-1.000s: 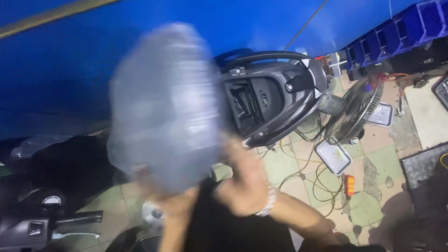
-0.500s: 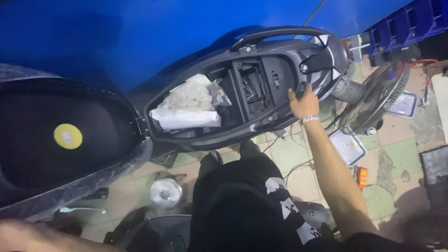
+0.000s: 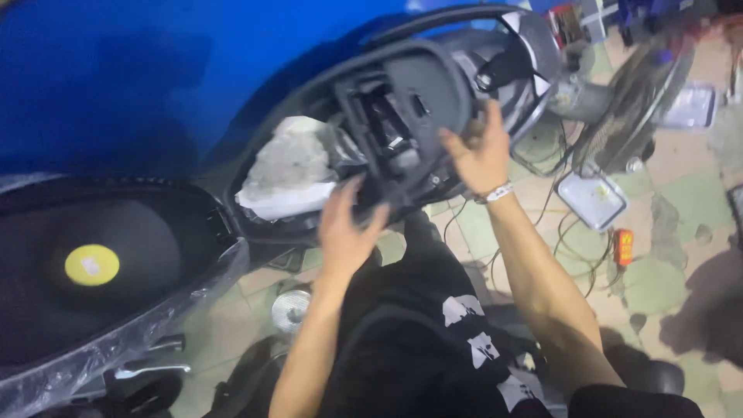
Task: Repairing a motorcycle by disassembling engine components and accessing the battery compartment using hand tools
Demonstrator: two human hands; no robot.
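I look down at a blue scooter with its seat (image 3: 93, 271) flipped up at the left, a yellow round sticker on its underside. Both my hands hold a black plastic under-seat bucket panel (image 3: 418, 116), tilted up out of the scooter body. My left hand (image 3: 347, 232) grips its lower near edge. My right hand (image 3: 481, 151), a white band on its wrist, grips the right edge. A crumpled clear plastic bag with white paper (image 3: 286, 166) lies in the storage well to the left of the panel.
A floor fan (image 3: 635, 101) stands at the right on the tiled floor, beside a white square tray (image 3: 592, 200), loose cables and a small orange device (image 3: 623, 248). A round silver part (image 3: 290, 310) lies by my knee. Blue bodywork fills the top left.
A second ago a plastic bag was in front of my face; it now lies in the well. My left hand joined the right, and the black panel has been lifted and tilted up.
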